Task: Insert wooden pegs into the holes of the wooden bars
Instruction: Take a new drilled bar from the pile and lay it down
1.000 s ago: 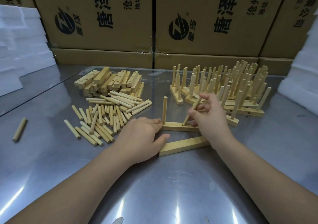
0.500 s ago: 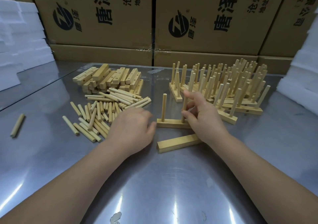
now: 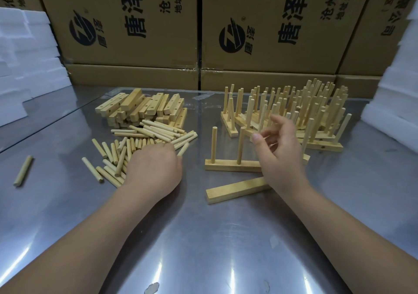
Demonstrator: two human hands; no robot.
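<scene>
Since half a second ago the right hand (image 3: 279, 152) has come off the second peg (image 3: 240, 145) and now hangs just above the bar (image 3: 233, 166), fingers loosely spread, holding nothing. Left hand (image 3: 156, 169) has slid away from that bar and sits palm-down on the loose pegs (image 3: 126, 149). Its fingertips are buried among them, so I can't tell if it's got one pinched or not.

That bar lies flat in the middle of the surface (image 3: 203, 237) with two pegs standing upright in it, the first peg (image 3: 214, 144) near its left end. Its right end is hidden behind the right hand. A blank bar (image 3: 235, 190) lies just in front of it, angled, not touching.

Room-wise: a bare strip runs between the loose pegs and the pegged bar, and the whole near half of the steel is open between the forearms. Behind the loose pegs is a stack of drilled bars (image 3: 140, 110), and back right is a dense cluster of finished bars (image 3: 298, 115) bristling with pegs, close behind the right hand. One stray peg (image 3: 23, 170) lies well off to the left.

Shiny scuffed metal top, with a seam running diagonally at the far left. Printed cardboard boxes (image 3: 126, 22) wall off the back edge, white foam blocks (image 3: 24, 56) stacked on the left, and more foam (image 3: 398, 85) crowding the right edge.
</scene>
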